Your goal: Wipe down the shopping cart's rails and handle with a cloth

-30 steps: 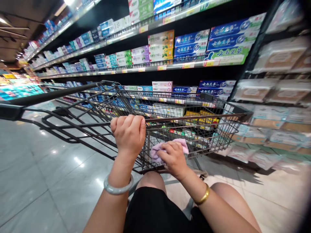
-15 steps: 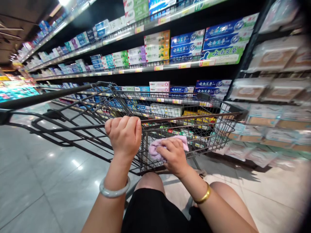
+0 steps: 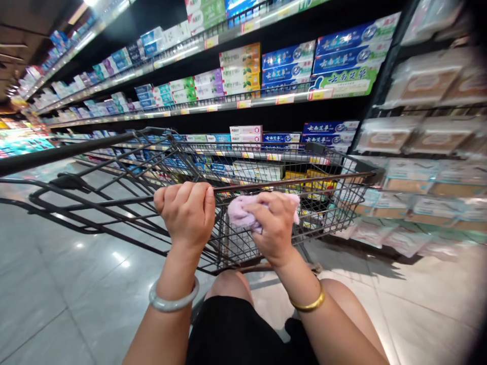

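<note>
A dark wire shopping cart (image 3: 331, 177) stands sideways in front of me, with its push handle at the far left. My left hand (image 3: 186, 210) is closed around the cart's near top rail. In my right hand (image 3: 274, 223) is a bunched pale purple cloth (image 3: 241, 212), its ends sticking out on both sides of the fingers. The cloth lies against the wire side of the cart, just under the top rail. My right fingers are curled over it, and the wires right behind it are hidden.
Store shelves (image 3: 277, 100) with rows of boxed goods run behind the cart. Packaged items (image 3: 422, 137) hang on a rack at the right. Grey floor tiles (image 3: 41, 299) extend to the left, and my knees are close below the cart.
My right hand and the cloth have moved up along the cart's side, closer to the top rail. My left hand keeps its grip on the rail. The whole view has shifted slightly.
</note>
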